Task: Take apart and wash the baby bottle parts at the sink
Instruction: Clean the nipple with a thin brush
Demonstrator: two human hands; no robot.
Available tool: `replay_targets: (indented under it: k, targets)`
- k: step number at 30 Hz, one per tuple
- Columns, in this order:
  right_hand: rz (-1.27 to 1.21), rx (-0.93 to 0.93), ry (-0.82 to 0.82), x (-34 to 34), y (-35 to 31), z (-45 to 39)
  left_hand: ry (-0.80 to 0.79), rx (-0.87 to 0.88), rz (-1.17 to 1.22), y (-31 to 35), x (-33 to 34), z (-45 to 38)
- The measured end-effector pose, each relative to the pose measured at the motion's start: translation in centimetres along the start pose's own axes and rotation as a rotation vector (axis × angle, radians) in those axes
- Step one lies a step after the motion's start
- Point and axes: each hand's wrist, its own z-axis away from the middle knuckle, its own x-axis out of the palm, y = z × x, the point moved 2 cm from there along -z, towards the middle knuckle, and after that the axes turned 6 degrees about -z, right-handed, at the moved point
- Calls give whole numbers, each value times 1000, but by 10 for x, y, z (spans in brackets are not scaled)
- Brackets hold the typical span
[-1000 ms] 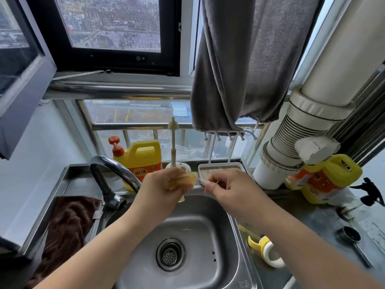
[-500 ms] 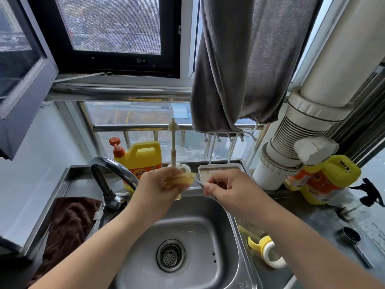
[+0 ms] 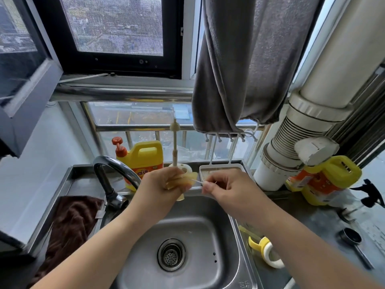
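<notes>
My left hand (image 3: 161, 187) grips a soft yellowish bottle part (image 3: 188, 179) above the back of the steel sink (image 3: 227, 243). My right hand (image 3: 226, 189) pinches a thin white stick-like brush (image 3: 198, 181) whose tip points into that part. A yellow and white bottle handle ring (image 3: 265, 252) lies on the counter right of the sink. A tall bottle brush (image 3: 174, 142) stands upright in a white holder behind my left hand.
The curved tap (image 3: 113, 174) rises at the sink's left, a brown cloth (image 3: 70, 224) beside it. Yellow detergent jugs stand at the back (image 3: 145, 158) and right (image 3: 327, 179). A white tray (image 3: 220, 168), a grey towel (image 3: 239, 69), a duct pipe (image 3: 291, 142) and a black scoop (image 3: 352, 238) surround the sink.
My right hand has drawn slightly to the right, so more of the thin stick shows between my hands. My left hand stays in place with the yellowish part.
</notes>
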Motion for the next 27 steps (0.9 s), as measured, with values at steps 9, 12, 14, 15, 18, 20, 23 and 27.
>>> replay_targets:
  k: [9, 12, 14, 15, 18, 20, 23, 27]
  targets:
    - [290, -51, 50, -17, -6, 6, -174, -57, 253, 2, -4, 7]
    - [365, -108, 39, -11, -15, 6, -194, -34, 250, 7, -1, 9]
    - [364, -83, 44, -16, -13, 6, -164, -36, 258, 7, -3, 9]
    - [362, -64, 44, -20, -10, 7, -161, -32, 267, 7, -5, 9]
    - [322, -48, 41, -23, -7, 7, -186, -29, 272, 5, -6, 10]
    - [300, -79, 22, -18, -10, 6, -210, -40, 265, 4, -4, 9]
    - [350, -128, -3, -8, -15, 4, -250, -40, 178, 5, 0, 7]
    - [435, -160, 6, -1, -16, 2, -217, -51, 48, 9, 5, 7]
